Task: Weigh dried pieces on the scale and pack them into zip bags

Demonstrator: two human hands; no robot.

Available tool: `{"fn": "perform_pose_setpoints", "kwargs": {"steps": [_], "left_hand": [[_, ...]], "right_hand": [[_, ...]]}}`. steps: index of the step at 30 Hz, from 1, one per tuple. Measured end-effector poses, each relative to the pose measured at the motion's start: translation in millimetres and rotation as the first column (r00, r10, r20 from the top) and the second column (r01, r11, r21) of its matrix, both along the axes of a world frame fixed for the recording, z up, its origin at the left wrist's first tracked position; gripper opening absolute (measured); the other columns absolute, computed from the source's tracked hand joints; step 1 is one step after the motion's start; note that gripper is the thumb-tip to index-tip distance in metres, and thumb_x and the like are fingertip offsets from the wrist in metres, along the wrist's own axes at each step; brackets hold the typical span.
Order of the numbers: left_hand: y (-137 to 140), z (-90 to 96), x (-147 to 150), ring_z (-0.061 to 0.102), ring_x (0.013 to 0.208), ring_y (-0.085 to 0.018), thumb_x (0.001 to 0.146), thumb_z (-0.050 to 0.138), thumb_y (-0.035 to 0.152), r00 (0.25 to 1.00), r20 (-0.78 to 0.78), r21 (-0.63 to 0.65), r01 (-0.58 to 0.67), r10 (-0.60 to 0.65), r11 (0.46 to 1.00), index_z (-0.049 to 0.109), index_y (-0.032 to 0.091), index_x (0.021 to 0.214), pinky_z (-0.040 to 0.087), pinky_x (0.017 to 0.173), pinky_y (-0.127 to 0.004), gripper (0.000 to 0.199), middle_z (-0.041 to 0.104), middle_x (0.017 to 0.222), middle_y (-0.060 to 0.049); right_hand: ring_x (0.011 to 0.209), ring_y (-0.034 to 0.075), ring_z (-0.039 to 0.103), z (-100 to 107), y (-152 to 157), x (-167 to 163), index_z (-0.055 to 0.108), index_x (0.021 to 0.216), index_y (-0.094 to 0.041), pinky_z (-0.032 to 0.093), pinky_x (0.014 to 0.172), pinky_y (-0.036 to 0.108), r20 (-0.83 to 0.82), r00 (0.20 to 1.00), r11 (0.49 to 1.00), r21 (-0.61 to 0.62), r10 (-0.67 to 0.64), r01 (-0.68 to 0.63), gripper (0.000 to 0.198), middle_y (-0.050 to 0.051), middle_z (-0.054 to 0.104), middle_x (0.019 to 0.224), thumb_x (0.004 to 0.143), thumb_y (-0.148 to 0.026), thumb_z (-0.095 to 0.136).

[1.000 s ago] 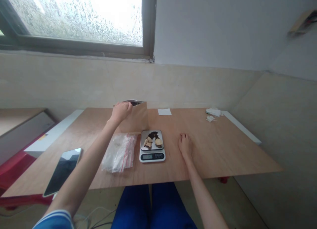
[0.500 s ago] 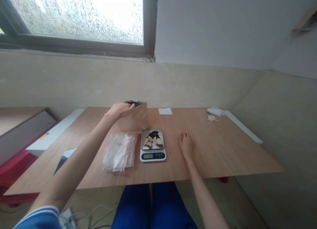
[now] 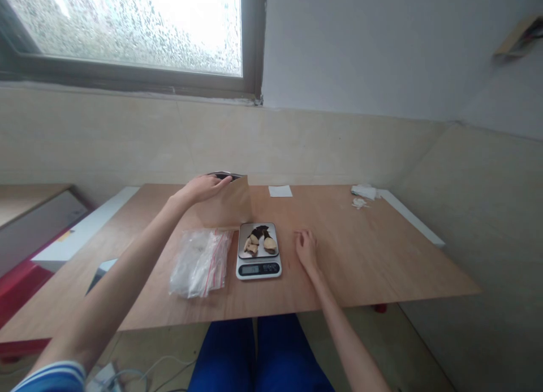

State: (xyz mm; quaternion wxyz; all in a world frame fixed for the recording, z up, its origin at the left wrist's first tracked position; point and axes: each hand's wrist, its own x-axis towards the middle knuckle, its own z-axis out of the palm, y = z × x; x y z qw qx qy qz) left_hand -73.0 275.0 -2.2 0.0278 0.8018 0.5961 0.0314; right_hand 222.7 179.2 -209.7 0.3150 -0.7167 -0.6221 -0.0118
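A brown paper bag (image 3: 231,204) stands upright at the back of the table, with dark contents showing at its mouth. My left hand (image 3: 204,188) is closed over the bag's top edge; some of its fingers are hidden at the opening. In front of the bag sits a white digital kitchen scale (image 3: 259,269), its display lit. Several dried mushroom pieces (image 3: 261,240), pale and dark brown, lie on its metal plate. To the right of the scale, my right hand (image 3: 307,248) rests on the tabletop, loosely bent, fingers apart and holding nothing.
Clear zip bags (image 3: 199,263) with red seal lines lie left of the scale. A white paper (image 3: 280,191) is near the wall. Crumpled white tissue or plastic (image 3: 363,192) lies at the back right. Cables (image 3: 165,364) run along the floor.
The whole view has shifted slightly. My right hand's fingers have moved a little, closer to the scale. My left hand stays at the paper bag's rim.
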Motion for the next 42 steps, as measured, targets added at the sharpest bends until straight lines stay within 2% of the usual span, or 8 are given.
{"fn": "perform_pose_setpoints", "kwargs": {"steps": [6,11,16,21,25,30,34,42], "left_hand": [[-2,1.7,0,0.057,0.103,-0.029,0.079,0.001,0.067,0.998,-0.034,-0.017,-0.047,0.046,0.999,0.066,0.019,0.097,0.042,0.082,-0.033,0.083,0.065,0.108,-0.009],[-3,3.0,-4,0.053,0.110,-0.027,0.081,0.008,0.067,1.000,-0.001,-0.004,0.018,-0.018,1.000,0.051,0.029,0.122,0.039,0.083,-0.032,0.071,0.057,0.124,-0.004],[1,1.0,-10,0.061,0.077,-0.023,0.077,0.023,0.071,0.993,0.035,-0.006,0.116,-0.116,0.993,0.054,0.029,0.110,0.038,0.064,-0.027,0.062,0.067,0.092,-0.004],[9,-3.7,-18,0.053,0.064,-0.016,0.067,0.053,0.065,0.937,0.288,-0.003,0.206,-0.197,0.978,0.052,0.021,0.103,0.035,0.056,-0.024,0.057,0.061,0.076,-0.002],[7,-0.5,-24,0.051,0.067,-0.015,0.069,0.055,0.057,0.875,0.420,-0.023,0.275,-0.240,0.961,0.058,0.020,0.096,0.036,0.057,-0.023,0.046,0.059,0.076,-0.001],[1,7.6,-27,0.056,0.074,-0.016,0.068,0.058,0.050,0.808,0.551,-0.035,0.274,-0.210,0.961,0.062,0.018,0.097,0.041,0.064,-0.025,0.043,0.064,0.086,-0.003],[-1,13.0,-29,0.060,0.082,-0.017,0.065,0.063,0.045,0.751,0.636,0.002,0.230,-0.179,0.973,0.065,0.018,0.088,0.043,0.073,-0.027,0.035,0.068,0.090,-0.005],[-36,22.3,-10,0.059,0.072,-0.014,0.072,0.059,0.046,0.695,0.672,0.390,-0.041,-0.254,0.920,0.066,0.021,0.089,0.045,0.068,-0.026,0.031,0.068,0.084,-0.003]], "right_hand": [[0.096,0.025,0.047,15,-15,-59,0.057,0.101,-0.015,0.035,0.082,0.037,-0.097,0.987,0.992,0.023,0.125,-0.124,0.037,0.011,0.055,0.103,0.083,-0.047,0.047],[0.100,0.026,0.045,27,-22,-64,0.060,0.092,-0.020,0.033,0.084,0.039,-0.074,0.977,0.979,-0.039,0.198,-0.201,0.029,0.010,0.052,0.107,0.080,-0.046,0.054],[0.101,0.026,0.045,26,-24,-65,0.061,0.090,-0.021,0.033,0.083,0.038,-0.064,0.966,0.967,-0.034,0.252,-0.254,0.027,0.009,0.051,0.109,0.077,-0.045,0.058],[0.099,0.024,0.048,25,-23,-65,0.061,0.085,-0.020,0.034,0.084,0.038,-0.193,0.957,0.975,0.001,0.217,-0.221,0.021,0.008,0.054,0.102,0.074,-0.038,0.060],[0.093,0.022,0.051,15,-22,-51,0.057,0.087,-0.019,0.036,0.083,0.037,-0.394,0.901,0.983,0.107,0.182,-0.151,0.021,0.006,0.058,0.094,0.074,-0.036,0.057],[0.074,0.016,0.055,0,-16,-22,0.051,0.089,-0.018,0.044,0.072,0.031,-0.677,0.701,0.969,0.232,0.223,-0.084,0.029,0.005,0.060,0.085,0.072,-0.042,0.056],[0.074,0.017,0.055,-5,-14,15,0.048,0.085,-0.019,0.045,0.071,0.033,-0.631,0.768,0.973,0.228,0.109,0.049,0.031,0.005,0.058,0.081,0.069,-0.045,0.055],[0.076,0.022,0.057,-20,-32,69,0.049,0.087,-0.018,0.046,0.068,0.036,-0.438,0.899,0.974,0.188,-0.034,0.128,0.036,0.011,0.060,0.084,0.075,-0.052,0.049]]}}
